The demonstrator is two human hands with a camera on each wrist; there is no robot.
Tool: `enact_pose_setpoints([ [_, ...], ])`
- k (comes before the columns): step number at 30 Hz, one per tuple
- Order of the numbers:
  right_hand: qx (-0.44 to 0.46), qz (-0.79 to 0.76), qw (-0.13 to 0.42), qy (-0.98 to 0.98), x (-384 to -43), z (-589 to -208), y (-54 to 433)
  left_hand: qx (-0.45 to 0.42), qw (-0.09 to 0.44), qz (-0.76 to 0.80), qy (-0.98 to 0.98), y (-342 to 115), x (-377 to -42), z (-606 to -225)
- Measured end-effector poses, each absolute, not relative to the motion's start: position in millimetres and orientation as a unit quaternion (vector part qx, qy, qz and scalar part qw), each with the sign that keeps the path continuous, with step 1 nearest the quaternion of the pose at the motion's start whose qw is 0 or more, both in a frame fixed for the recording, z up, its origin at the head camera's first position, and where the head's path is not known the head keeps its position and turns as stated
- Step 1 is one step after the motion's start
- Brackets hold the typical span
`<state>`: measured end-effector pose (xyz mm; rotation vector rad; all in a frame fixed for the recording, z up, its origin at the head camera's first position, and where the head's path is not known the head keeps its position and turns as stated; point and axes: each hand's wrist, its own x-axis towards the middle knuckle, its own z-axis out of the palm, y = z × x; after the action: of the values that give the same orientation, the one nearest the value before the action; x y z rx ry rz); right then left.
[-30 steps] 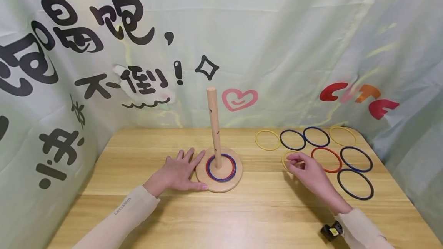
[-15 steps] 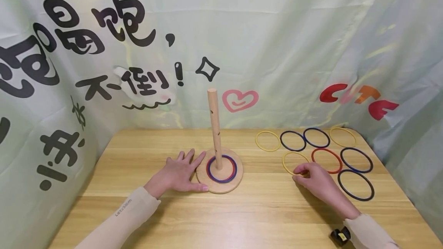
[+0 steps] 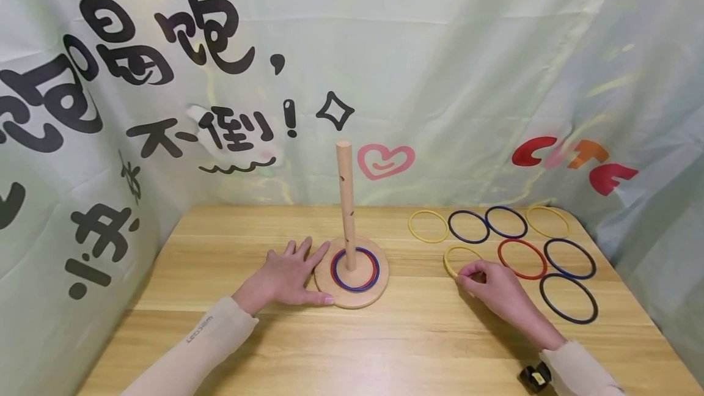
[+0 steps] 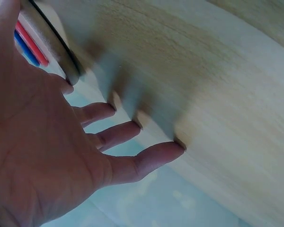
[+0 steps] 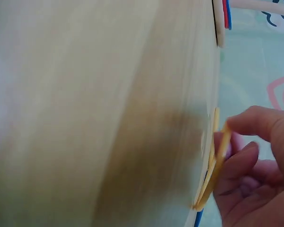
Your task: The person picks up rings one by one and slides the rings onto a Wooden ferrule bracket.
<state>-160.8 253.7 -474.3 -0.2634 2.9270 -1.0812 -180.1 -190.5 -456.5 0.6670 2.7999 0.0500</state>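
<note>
The yellow ring (image 5: 218,163) is just above the table (image 3: 352,353), right of the wooden base (image 3: 352,300), tilted with its near edge raised; whether its far side touches the wood is hard to tell. The right hand (image 3: 497,289) pinches that near edge between thumb and forefinger, the gap between them no wider than the thin rim, while the other fingers curl in. Holding it by one edge probably makes sense because a flat, thin ring offers little else to grip. To the left, the left hand (image 3: 291,271) lies with fingers spread and nothing gripped, its thumb at the near left edge of the base, seemingly to keep it from sliding. A peg (image 3: 346,206) stands upright from the base, and a red hoop (image 4: 32,43) and a blue hoop (image 4: 26,48) lie around its foot. Farther right, a red ring (image 3: 546,265), two more yellow rings (image 3: 409,222) and four dark rings (image 3: 541,289) lie flat, spread out perhaps so that each can be picked up singly. Compared with half a second ago, when the pinched ring lay flat, its near edge is now up, and ring and right hand sit slightly farther left; the left hand and both hoops look unchanged.
</note>
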Motion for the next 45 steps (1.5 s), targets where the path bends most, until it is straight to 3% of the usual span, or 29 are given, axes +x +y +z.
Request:
enact_pose_setpoints([
  [13,-0.128,-0.415,-0.098,0.896,-147,-453,232,0.23,0.13,0.022,0.964,-190,-179,-457],
  [24,-0.237,-0.452,-0.216,0.833,-131,-417,197,0.231,0.131,0.017,0.964,-188,-181,-457],
  [35,-0.261,-0.533,-0.163,0.788,-121,-358,156,0.224,0.131,0.016,0.966,-190,-180,-456],
  [45,-0.287,-0.597,-0.199,0.722,-130,-307,120,0.225,0.134,0.021,0.965,-190,-180,-458],
])
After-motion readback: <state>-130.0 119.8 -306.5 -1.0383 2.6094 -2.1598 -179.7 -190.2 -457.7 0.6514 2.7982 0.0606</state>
